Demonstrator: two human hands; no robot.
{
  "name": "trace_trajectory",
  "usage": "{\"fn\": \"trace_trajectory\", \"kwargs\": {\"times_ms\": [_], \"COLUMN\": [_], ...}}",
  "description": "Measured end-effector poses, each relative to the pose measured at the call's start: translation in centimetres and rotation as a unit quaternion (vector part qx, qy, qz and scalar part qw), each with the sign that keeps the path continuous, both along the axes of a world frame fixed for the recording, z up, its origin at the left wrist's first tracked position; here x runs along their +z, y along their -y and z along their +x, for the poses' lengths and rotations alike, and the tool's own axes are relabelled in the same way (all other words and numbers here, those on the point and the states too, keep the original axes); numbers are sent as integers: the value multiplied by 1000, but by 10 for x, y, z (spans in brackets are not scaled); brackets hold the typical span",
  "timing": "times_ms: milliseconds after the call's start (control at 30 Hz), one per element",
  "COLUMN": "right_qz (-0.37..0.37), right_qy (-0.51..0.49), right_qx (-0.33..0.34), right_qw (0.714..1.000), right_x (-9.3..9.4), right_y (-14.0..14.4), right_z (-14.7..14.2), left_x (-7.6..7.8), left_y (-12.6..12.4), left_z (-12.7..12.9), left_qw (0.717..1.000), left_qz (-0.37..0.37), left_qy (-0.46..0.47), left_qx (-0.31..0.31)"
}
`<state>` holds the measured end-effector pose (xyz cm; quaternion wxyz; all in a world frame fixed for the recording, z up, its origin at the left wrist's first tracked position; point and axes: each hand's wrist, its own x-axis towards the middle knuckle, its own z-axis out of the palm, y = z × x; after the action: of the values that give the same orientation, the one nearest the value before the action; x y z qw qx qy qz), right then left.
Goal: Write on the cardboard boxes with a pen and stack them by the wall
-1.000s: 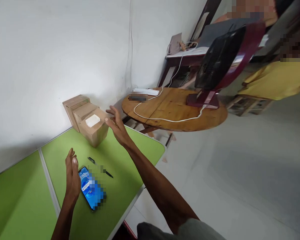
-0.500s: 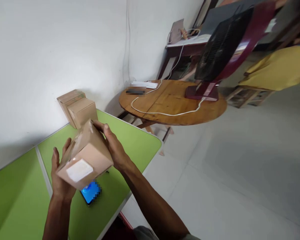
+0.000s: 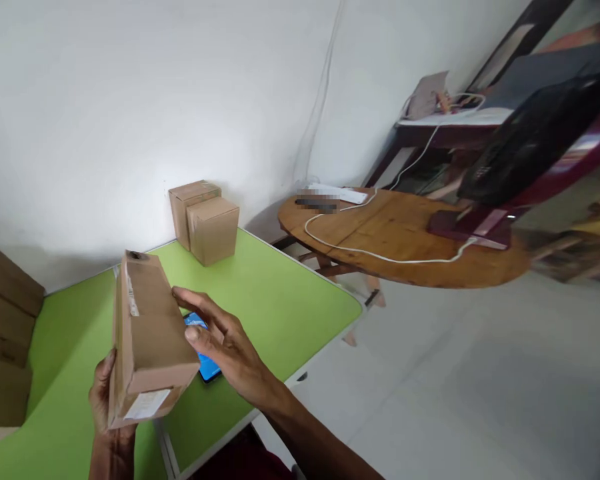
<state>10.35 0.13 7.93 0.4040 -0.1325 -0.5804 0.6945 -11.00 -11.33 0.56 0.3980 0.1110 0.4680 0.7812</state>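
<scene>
Gripping the tall brown cardboard box (image 3: 147, 337) in both hands, left hand (image 3: 106, 400) underneath, right hand (image 3: 225, 343) loosely open beside it, the person risks dropping it onto the blue-screened phone (image 3: 204, 360).

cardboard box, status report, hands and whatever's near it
Left hand grips the cardboard box from below, lifted off the green table. Right hand at its side. Phone under the hands; two boxes by the wall.

A cardboard box (image 3: 147, 333) is held above the green tabletop (image 3: 280, 300) by the left hand (image 3: 105, 400), while its side is touched by the right hand (image 3: 225, 343); a phone (image 3: 205, 360) is partly hidden beneath.
</scene>
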Motion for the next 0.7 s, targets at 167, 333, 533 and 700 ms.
{"fn": "trace_trajectory", "kwargs": {"times_ms": [167, 333, 533, 700], "right_qz": [-28, -6, 77, 152], "right_qy": [57, 105, 140, 157], "right_qx": [49, 53, 6, -108], "right_qw": [997, 993, 987, 970], "right_x": [-6, -13, -17, -44], "right_y": [12, 14, 23, 21], "right_z": [-2, -11, -19, -38], "left_x": [4, 14, 23, 22], "left_y": [28, 31, 16, 23], "left_z": [-1, 9, 6, 5], "left_qw": [997, 998, 981, 958], "left_qz": [-41, -43, -6, 2], "left_qy": [27, -27, -187, -285], "left_qx": [51, 31, -43, -14]}}
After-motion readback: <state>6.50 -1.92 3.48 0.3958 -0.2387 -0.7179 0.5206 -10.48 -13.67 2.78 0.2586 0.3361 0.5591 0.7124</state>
